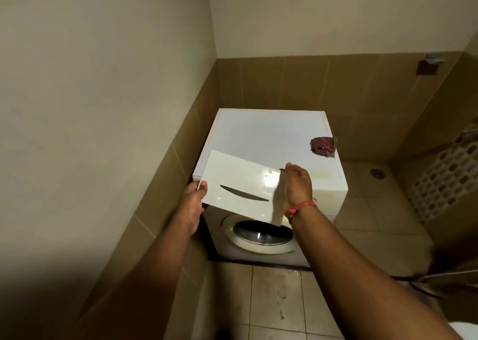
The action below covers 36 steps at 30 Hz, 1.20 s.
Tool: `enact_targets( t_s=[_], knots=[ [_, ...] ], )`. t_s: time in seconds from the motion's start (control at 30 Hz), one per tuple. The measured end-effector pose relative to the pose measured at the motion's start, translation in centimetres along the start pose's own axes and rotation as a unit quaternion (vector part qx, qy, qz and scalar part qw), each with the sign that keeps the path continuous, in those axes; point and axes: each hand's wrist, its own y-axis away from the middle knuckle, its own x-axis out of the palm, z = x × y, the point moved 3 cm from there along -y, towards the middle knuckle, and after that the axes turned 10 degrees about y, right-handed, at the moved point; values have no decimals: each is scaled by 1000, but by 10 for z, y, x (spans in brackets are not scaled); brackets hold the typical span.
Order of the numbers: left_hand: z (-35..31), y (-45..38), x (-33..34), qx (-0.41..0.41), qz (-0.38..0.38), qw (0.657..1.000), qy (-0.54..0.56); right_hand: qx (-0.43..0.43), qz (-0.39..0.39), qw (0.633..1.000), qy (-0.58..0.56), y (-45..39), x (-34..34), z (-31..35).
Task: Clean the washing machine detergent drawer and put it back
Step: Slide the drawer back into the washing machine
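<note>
The white, glossy plastic detergent drawer [240, 184], seen front panel uppermost with its dark curved handle slot, is held in the air above the front left corner of the white front-loading washing machine [271, 138]. It is gripped at both ends: the left hand [192, 205] is curled round the left edge, with the thumb on top, and the right hand [297, 182] is closed round the right end, a red thread bracelet [301, 207] showing at the wrist.

The drawer is judged to be light and rigid, though its shiny surface may be slippery, particularly if wet. A hold at the two short ends, or through the handle slot, appears the most secure.

The compartments behind the panel are hidden, so their cleanliness cannot be assessed. The drawer's recess in the machine is covered by the panel and the right hand. Only part of the round door [261, 233] is visible below. A crumpled red patterned cloth [323, 146] lies at the right edge of the machine top, well apart from both hands.
</note>
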Motion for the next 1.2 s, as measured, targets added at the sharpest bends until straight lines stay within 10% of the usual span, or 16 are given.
enact_targets(
  t_s=[0.4,0.67,0.93,1.2],
  knots=[
    [18,19,-55,-206,-87,975,-10,6,51,998,-37,67,46,-58],
    [42,-10,-97,-125,-200,968,-80,44,4,998,39,74,77,-99],
    [70,-47,-122,-148,-170,970,-93,189,62,971,133,60,102,-160],
    [90,-78,-132,-190,-174,959,-116,148,81,964,208,40,109,-185]
  ],
)
